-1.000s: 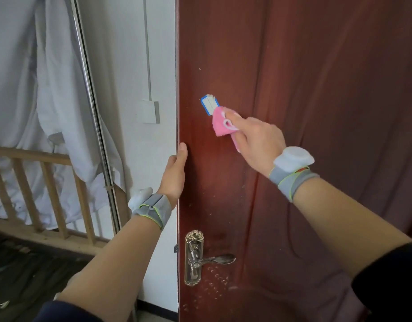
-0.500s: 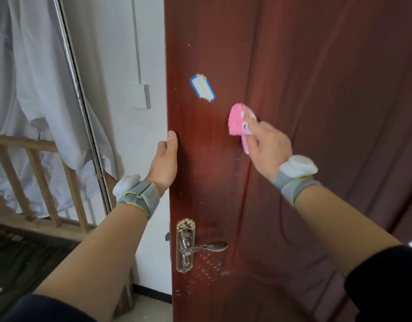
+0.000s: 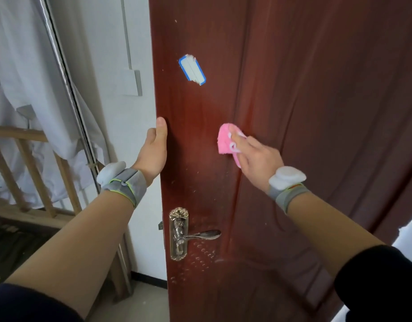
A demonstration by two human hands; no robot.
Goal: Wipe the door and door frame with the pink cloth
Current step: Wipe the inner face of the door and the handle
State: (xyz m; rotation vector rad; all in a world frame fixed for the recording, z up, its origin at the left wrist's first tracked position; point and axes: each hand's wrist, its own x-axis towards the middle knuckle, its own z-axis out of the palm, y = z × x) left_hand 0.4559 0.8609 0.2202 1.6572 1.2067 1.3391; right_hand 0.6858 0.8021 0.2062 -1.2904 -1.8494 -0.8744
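Hands: left hand (image 3: 154,154) clasps the free edge of the door (image 3: 316,112), thumb on the face and fingers hidden behind, probably to keep it from swinging under the rubbing. Right hand (image 3: 258,156) holds the cloth (image 3: 224,142), fingers laid over it and pushing it against the wood.
Cloth: pink and bunched small, it touches the door at mid-height, below the sticker (image 3: 192,70) and above the handle (image 3: 195,234). A white loop crosses the fingers.
Door: dark red and standing ajar. Pale specks and smears show around and under the handle, so that lower patch looks due for wiping.
Sticker: blue-edged and torn, near the free edge, well above the cloth.
Frame: not clearly in view, so whether it has been wiped cannot be told.
Beyond: a wall switch (image 3: 130,82) sits just past the door's edge. Further off are a metal pole (image 3: 61,66), a hanging white sheet (image 3: 19,89) and a wooden rail (image 3: 17,133).
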